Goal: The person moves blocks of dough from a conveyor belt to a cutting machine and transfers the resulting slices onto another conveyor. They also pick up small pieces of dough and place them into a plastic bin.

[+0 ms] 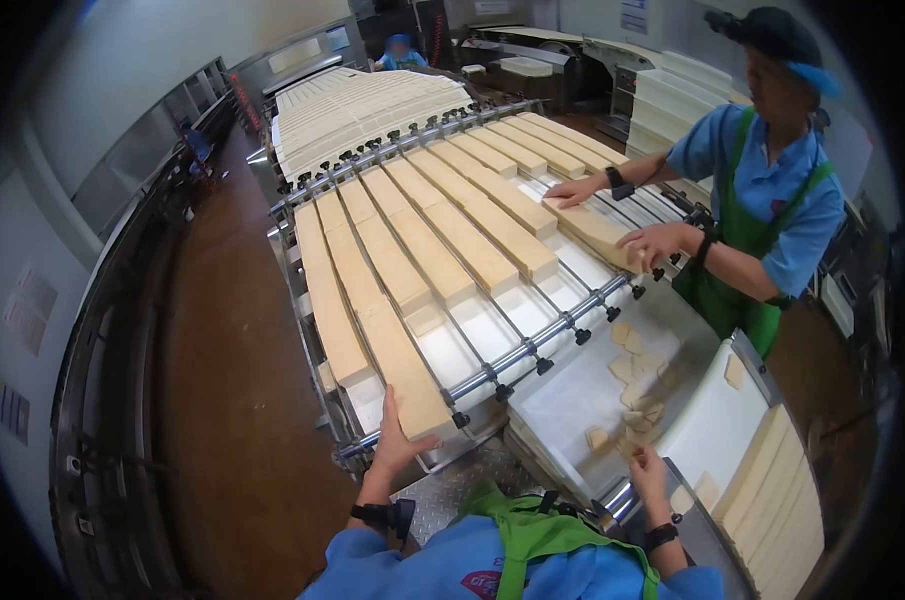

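Observation:
My left hand (400, 437) lies against the near end of a long pale-yellow dough slab (397, 360), fingers stretched along its side and thumb spread across its front. That slab reaches nearer to me than its neighbours and rests in a lane between metal rods. My right hand (649, 472) is over a white tray (562, 400), its fingers pinched at a small dough scrap (627, 447). Several more loose scraps (627, 365) lie scattered in the tray. The fingertips partly hide what they pinch.
Several parallel slabs (452, 225) fill the lanes behind a metal bar with black knobs (544, 365). A co-worker (762, 190) at the right has both hands on another slab (592, 228). Stacked strips (762, 490) stand at lower right. Another person (400, 55) is at the far end.

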Available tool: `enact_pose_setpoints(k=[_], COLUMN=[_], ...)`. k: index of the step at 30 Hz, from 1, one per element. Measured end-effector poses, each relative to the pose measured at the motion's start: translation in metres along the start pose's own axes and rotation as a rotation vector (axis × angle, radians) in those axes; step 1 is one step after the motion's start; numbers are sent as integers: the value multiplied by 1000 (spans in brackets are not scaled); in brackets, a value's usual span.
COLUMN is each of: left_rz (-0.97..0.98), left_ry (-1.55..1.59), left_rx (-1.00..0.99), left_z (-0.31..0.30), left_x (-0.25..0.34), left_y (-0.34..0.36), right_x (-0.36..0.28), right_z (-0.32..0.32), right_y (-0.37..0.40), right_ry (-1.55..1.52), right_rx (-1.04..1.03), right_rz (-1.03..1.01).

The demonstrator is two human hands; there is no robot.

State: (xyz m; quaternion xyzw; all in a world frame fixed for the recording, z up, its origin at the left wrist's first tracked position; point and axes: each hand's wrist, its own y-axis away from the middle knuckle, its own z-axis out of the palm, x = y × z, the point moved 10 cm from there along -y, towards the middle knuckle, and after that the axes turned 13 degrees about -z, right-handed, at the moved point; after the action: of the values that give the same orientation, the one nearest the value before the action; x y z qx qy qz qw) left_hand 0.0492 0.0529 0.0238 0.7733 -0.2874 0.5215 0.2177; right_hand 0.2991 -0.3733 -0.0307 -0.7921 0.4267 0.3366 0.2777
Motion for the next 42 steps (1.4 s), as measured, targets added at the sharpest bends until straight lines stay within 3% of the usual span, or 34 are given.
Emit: enact_pose_setpoints(k=[2,5,19,42], left_rz=[-16,-46,-74,-12], left_ry=[15,40,128,-74], left_rx=[-8,-29,-20,94], left_z=[0,0,2,-4], left_x=[-3,-7,-5,-6], left_y=[-1,-1,-3,-5], right_x=[-5,-12,-23,-20], right_z=[6,9,4,6], right_y=[9,12,13,12], right_ry=[136,201,188,184], right_rx=[38,6,63,48], right_rz=[-219,-263,-293,-331])
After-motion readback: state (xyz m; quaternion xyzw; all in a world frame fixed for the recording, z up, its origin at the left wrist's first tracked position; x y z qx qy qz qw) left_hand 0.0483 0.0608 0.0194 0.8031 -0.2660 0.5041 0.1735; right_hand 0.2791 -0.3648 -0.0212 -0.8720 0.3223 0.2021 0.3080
